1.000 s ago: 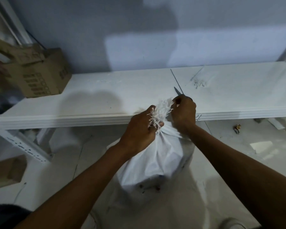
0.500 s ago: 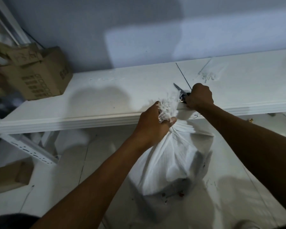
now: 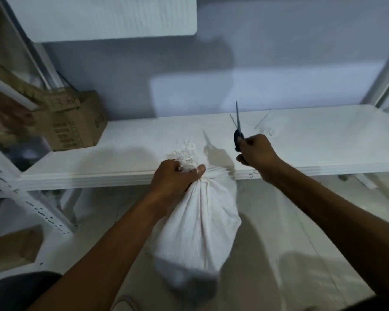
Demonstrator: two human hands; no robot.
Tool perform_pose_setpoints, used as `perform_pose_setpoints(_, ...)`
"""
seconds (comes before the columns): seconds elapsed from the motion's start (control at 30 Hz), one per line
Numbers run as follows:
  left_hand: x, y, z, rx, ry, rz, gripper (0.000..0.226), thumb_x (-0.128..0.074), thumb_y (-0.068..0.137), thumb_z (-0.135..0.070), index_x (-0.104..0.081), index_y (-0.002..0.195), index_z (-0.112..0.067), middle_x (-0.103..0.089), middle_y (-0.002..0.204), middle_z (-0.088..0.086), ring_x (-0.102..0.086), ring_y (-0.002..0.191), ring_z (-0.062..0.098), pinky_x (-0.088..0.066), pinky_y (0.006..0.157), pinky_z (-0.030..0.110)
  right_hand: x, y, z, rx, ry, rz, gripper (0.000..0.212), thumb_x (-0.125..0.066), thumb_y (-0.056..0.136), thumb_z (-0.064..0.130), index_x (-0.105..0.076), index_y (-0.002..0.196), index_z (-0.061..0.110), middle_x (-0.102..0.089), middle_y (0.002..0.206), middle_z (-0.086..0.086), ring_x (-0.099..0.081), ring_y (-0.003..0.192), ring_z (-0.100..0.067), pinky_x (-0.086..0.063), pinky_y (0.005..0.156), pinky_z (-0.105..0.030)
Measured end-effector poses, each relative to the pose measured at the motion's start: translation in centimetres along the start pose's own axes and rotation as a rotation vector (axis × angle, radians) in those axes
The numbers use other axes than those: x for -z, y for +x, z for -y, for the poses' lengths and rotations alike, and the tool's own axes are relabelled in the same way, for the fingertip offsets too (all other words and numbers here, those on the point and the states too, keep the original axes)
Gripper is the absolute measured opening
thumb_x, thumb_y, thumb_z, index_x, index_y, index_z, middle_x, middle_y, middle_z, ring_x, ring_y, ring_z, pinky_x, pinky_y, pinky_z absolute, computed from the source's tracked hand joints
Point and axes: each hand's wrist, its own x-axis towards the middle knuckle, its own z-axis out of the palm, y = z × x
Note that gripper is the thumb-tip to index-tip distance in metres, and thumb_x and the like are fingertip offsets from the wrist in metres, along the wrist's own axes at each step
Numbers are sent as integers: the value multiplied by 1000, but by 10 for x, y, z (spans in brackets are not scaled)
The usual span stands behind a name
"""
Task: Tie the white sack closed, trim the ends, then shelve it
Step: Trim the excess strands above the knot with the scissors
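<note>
The white sack [image 3: 202, 223] hangs below the front edge of the white shelf [image 3: 126, 140], its frayed top bunched into a tuft. My left hand [image 3: 173, 178] is shut on the sack's gathered neck, just under the tuft, and holds it up off the floor. My right hand [image 3: 256, 153] grips dark-handled scissors [image 3: 238, 129], blades pointing up, above the shelf and to the right of the sack's neck, apart from it. A thin tie wraps the neck; its ends are hard to make out.
A brown cardboard box [image 3: 72, 124] stands at the shelf's left end. A white upright with holes [image 3: 29, 203] slants at the lower left. Another shelf board [image 3: 103, 16] hangs above. Small white scraps [image 3: 267, 129] lie on the shelf behind the scissors.
My right hand has pulled away from the sack's neck to the right and raised the scissors upright. My left hand has lifted the sack higher, with the view tilting up.
</note>
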Motion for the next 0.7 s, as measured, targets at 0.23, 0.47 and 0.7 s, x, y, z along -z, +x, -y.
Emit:
perform_pose_setpoints(0.23,23,-30,-41,-6,-164,-188,21,-85,73,-32,-76,76,-12,-79,75,-3,-75,75,13,-61,78,35,30,-123,18,-154,374,239,64,-78,51,62,-74,85,7,-55,69,-4,-33,54,-12,-26,53,-27)
perform_pose_setpoints(0.47,30,-43,-52,48,-285,-265,38,-88,63,-42,-79,84,-12,-80,86,5,-76,87,25,-59,89,49,15,-172,12,-24,171,298,56,-72,51,62,-65,68,9,-51,56,5,-35,40,-7,-30,42,-17)
perform_pose_setpoints(0.7,24,-33,-50,103,-292,-312,49,-91,52,-46,-80,85,-12,-80,86,5,-76,84,23,-60,88,47,-1,-160,2,109,55,301,39,-72,65,56,-60,61,19,-54,57,9,-47,44,2,-34,53,-14)
